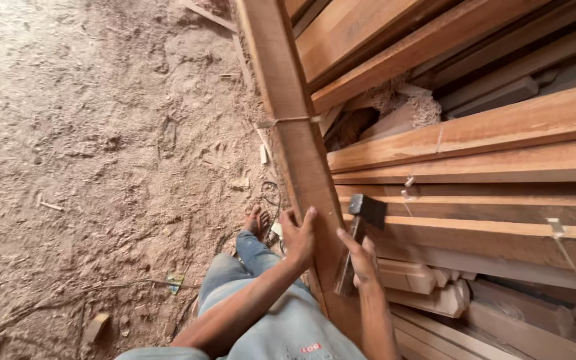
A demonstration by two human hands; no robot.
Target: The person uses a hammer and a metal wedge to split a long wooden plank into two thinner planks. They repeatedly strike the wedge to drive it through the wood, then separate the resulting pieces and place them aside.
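Sawdust covers the floor [88, 133], with small wood offcuts [263, 154] scattered across it and a thin cable [271, 193] curling near the foot. On the right, long planks [475, 140] lie stacked in layers, with short blocks [428, 287] piled below and pale shavings [415, 107] wedged between boards.

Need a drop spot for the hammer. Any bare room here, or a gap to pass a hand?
Free: the sawdust floor left of the upright plank, only small scraps lying on it. Crowded: the stacked boards on the right, tight up to the plank. Left hand grips the plank; right hand holds the hammer against it. No clear hand gap there.
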